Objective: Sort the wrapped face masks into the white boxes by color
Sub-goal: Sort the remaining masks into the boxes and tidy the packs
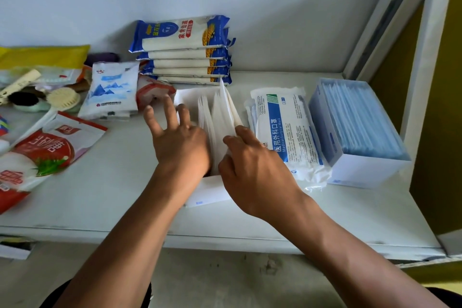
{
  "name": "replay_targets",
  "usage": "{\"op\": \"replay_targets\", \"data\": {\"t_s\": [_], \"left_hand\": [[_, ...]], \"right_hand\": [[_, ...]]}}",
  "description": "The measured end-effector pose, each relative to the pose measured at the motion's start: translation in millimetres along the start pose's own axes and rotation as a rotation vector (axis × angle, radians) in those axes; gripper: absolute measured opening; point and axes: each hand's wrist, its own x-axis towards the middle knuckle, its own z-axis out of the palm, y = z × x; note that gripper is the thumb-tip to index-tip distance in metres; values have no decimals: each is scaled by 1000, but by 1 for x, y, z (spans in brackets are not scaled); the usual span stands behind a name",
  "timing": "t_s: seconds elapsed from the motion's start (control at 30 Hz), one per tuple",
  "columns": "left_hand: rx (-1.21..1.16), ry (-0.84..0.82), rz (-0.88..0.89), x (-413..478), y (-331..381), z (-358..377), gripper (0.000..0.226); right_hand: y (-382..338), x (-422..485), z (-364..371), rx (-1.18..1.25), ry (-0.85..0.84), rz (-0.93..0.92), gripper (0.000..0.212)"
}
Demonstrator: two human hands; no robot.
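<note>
A white box (207,191) stands in the middle of the shelf, filled with upright white wrapped masks (220,112). My left hand (175,137) rests on the left part of the box with its fingers spread. My right hand (247,157) is at the right side of the same box, and its thumb and fingers pinch white wrapped masks at their edge. A second white box (362,170) at the right holds a row of blue wrapped masks (357,117).
Between the boxes lies a bag of surgical masks (287,130) with blue print. Stacked blue-and-white noodle packs (185,52) stand at the back. Food pouches (47,150), a white bag (110,90) and brushes (62,100) crowd the left. A cabinet frame (425,77) rises at the right.
</note>
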Motion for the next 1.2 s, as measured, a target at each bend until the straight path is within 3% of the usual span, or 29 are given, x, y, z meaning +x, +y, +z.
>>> {"op": "replay_targets", "data": {"t_s": [0.27, 0.43, 0.6, 0.8, 1.0, 1.2], "left_hand": [[-47, -7, 17, -1, -2, -2, 44], [-246, 166, 19, -5, -7, -8, 29], [-371, 371, -22, -12, -12, -19, 29], [-545, 228, 12, -14, -10, -19, 48], [-522, 533, -7, -14, -20, -20, 11], [-532, 350, 1, -9, -17, -21, 25]], "right_hand": [[1, 0, 2, 8, 11, -32, 19], [1, 0, 3, 37, 9, -26, 16], [2, 4, 0, 84, 12, -19, 18], [4, 7, -6, 124, 24, -39, 29], [2, 7, -11, 137, -9, -1, 38], [2, 7, -11, 113, -19, 9, 33]]}}
